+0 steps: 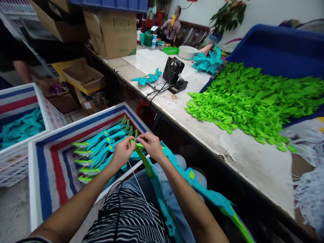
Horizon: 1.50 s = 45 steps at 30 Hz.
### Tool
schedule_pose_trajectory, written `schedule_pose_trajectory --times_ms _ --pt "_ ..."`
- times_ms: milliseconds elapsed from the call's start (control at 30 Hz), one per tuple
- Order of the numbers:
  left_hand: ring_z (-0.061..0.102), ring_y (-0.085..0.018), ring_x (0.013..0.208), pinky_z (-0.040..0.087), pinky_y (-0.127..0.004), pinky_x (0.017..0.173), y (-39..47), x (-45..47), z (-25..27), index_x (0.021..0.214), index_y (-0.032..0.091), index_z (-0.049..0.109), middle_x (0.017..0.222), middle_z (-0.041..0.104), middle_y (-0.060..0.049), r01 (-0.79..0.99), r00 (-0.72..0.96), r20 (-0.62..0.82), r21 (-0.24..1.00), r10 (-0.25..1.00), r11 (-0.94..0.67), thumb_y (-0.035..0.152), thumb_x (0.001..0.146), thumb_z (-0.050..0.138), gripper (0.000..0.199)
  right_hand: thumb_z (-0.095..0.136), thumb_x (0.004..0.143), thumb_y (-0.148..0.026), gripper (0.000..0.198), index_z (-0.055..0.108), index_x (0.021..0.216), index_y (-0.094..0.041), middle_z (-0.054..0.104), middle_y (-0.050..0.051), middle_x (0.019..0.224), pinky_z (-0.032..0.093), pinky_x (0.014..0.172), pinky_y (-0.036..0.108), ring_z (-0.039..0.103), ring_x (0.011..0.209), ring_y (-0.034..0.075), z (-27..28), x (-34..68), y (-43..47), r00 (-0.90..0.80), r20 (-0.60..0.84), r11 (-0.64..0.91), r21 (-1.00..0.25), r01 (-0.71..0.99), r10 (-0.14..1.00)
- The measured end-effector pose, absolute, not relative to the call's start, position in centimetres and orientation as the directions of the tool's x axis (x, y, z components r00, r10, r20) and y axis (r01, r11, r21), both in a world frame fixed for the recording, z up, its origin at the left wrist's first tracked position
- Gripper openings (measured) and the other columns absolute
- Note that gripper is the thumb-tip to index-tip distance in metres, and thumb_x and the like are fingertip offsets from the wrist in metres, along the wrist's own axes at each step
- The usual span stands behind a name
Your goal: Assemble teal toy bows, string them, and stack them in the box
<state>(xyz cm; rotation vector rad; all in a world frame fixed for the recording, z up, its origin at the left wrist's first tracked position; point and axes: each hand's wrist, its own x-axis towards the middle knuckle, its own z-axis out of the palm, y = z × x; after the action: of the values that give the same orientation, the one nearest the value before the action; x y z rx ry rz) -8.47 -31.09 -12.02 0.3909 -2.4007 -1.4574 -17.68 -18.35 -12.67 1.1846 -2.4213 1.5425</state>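
Note:
My left hand (pixel 123 152) pinches a thin white string (pixel 138 182) close to the green tip of a long turquoise plastic piece (pixel 158 189). Fingertips of my right hand (pixel 152 145) close on the same string, almost touching the left. From there the piece runs down across my lap. Another turquoise and green plastic piece (pixel 199 184) lies over my knee, partly behind my right forearm. Just beyond my left hand, several finished-looking turquoise pieces with green ends (pixel 101 146) lie in a row in a striped-lined crate (pixel 57 152).
On the worktable (pixel 248 168), bright green parts (pixel 253 101) spill from a blue bin (pixel 275 50). A small black fan (pixel 173 70) stands mid-table. A second crate (pixel 22 162) holds turquoise parts at left. White strings (pixel 310 189) hang at right. A person (pixel 172 27) sits at the back.

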Motion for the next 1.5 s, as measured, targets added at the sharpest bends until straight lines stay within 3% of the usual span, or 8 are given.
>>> schedule_pose_trajectory --times_ms 233,500,867,1033,1133,1233,1400,1500 --pt "0.037 -0.01 0.044 0.029 -0.024 0.049 -30.8 -8.6 -11.8 0.09 0.017 0.063 0.047 0.036 0.009 -0.109 -0.921 0.063 0.906 -0.383 0.409 0.042 0.075 0.049 0.032 0.058 0.085 -0.026 0.014 0.065 0.076 -0.017 0.061 0.001 0.07 0.042 0.059 0.022 0.052 0.061 0.01 -12.5 -17.9 -17.6 -0.684 0.378 0.188 -0.777 -0.601 -0.624" --pt "0.037 -0.012 0.043 0.028 -0.025 0.046 -30.5 -9.5 -14.0 0.086 0.014 0.066 0.045 0.035 0.008 -0.175 -0.9 0.002 0.914 -0.435 0.367 0.054 0.068 0.049 0.048 0.049 0.088 -0.017 0.01 0.057 0.08 -0.018 0.058 0.003 0.077 0.044 0.069 0.024 0.054 0.075 0.014 -13.5 -17.6 -17.8 -0.591 0.459 0.289 -0.571 -0.769 -0.663" --pt "0.044 -0.014 0.045 0.033 -0.026 0.046 -31.0 -10.8 -16.6 0.094 0.012 0.067 0.047 0.041 0.007 -0.195 -0.913 -0.068 0.938 -0.402 0.285 0.071 0.056 0.06 0.071 0.06 0.08 -0.017 0.007 0.06 0.074 -0.019 0.058 -0.002 0.07 0.042 0.061 0.02 0.054 0.066 0.011 -13.9 -17.5 -16.6 -0.741 0.43 0.191 -0.785 -0.589 -0.516" --pt "0.051 -0.017 0.047 0.04 -0.027 0.05 -32.0 -11.4 -17.0 0.096 0.016 0.069 0.048 0.048 0.005 -0.227 -0.917 -0.058 0.889 -0.395 0.397 0.066 0.061 0.06 0.063 0.055 0.082 -0.018 0.007 0.058 0.076 -0.02 0.058 0.0 0.074 0.043 0.064 0.022 0.054 0.07 0.013 -13.8 -17.0 -16.8 -0.68 0.548 0.224 -0.674 -0.704 -0.487" --pt "0.062 -0.022 0.067 0.048 -0.029 0.06 -31.9 -11.7 -16.8 0.084 0.02 0.07 0.069 0.064 -0.003 -0.109 -0.925 0.098 0.857 -0.367 0.503 0.058 0.063 0.062 0.044 0.055 0.08 -0.017 0.005 0.057 0.076 -0.02 0.058 0.0 0.075 0.042 0.067 0.023 0.054 0.072 0.013 -14.1 -16.8 -17.2 -0.668 0.574 0.274 -0.625 -0.731 -0.473" --pt "0.064 -0.025 0.092 0.05 -0.03 0.074 -30.7 -11.4 -16.8 0.087 0.022 0.068 0.096 0.069 -0.007 0.025 -0.894 0.239 0.872 -0.38 0.49 0.05 0.071 0.057 0.035 0.053 0.078 -0.014 0.009 0.057 0.072 -0.02 0.058 0.0 0.074 0.041 0.065 0.023 0.054 0.07 0.013 -14.6 -18.5 -16.7 -0.778 0.534 0.297 -0.724 -0.623 -0.331" --pt "0.063 -0.023 0.087 0.048 -0.032 0.083 -29.5 -11.0 -16.5 0.072 0.022 0.07 0.083 0.069 -0.007 0.236 -0.905 0.373 0.84 -0.203 0.489 0.043 0.076 0.055 0.026 0.046 0.077 -0.013 0.016 0.051 0.063 -0.019 0.052 -0.002 0.06 0.039 0.058 0.024 0.051 0.06 0.013 -13.7 -23.7 -13.3 -0.926 0.262 0.161 -0.961 -0.224 0.271" --pt "0.063 -0.025 0.091 0.048 -0.034 0.086 -29.8 -12.2 -15.4 0.074 0.022 0.073 0.087 0.071 -0.008 0.135 -0.964 0.219 0.891 -0.151 0.433 0.047 0.069 0.062 0.028 0.046 0.083 -0.018 0.016 0.052 0.068 -0.019 0.052 -0.001 0.065 0.041 0.06 0.024 0.052 0.064 0.013 -12.5 -22.6 -13.1 -0.903 0.322 0.116 -0.946 -0.301 0.283"
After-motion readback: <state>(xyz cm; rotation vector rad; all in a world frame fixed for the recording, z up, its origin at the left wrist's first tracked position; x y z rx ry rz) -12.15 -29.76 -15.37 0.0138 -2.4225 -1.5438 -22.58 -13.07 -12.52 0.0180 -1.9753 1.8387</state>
